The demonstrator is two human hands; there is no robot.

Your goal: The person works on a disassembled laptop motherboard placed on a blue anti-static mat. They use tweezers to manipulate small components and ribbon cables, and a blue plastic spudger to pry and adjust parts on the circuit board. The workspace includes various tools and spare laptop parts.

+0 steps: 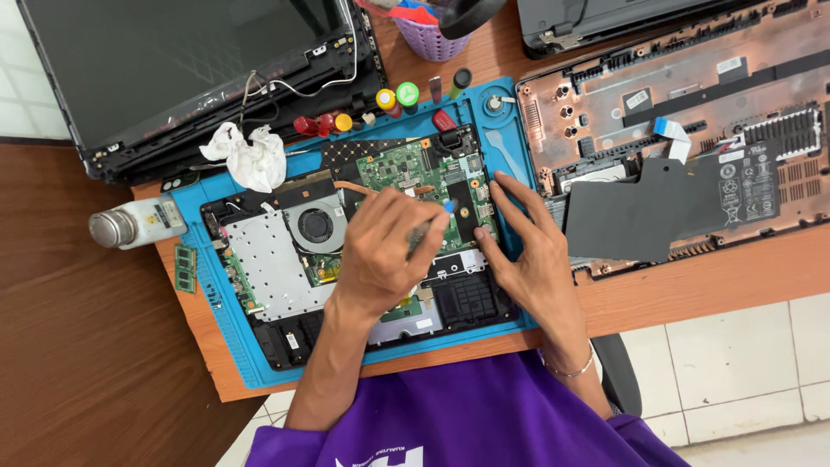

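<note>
A green laptop motherboard (406, 169) with a round fan (316, 226) and a silver plate (272, 268) lies on a blue work mat (226, 333). My left hand (385, 251) rests over the board's middle, shut on a thin tool with a blue tip (450, 206). My right hand (529, 255) lies flat with its fingers spread on the board's right edge, holding nothing.
A crumpled white tissue (248, 156) and coloured tool caps (396, 97) sit at the mat's far edge. A white bottle (138, 223) and a green memory stick (184, 268) lie left. A laptop screen (181, 60) stands far left, an open laptop shell (692, 130) right, a purple basket (430, 39) behind.
</note>
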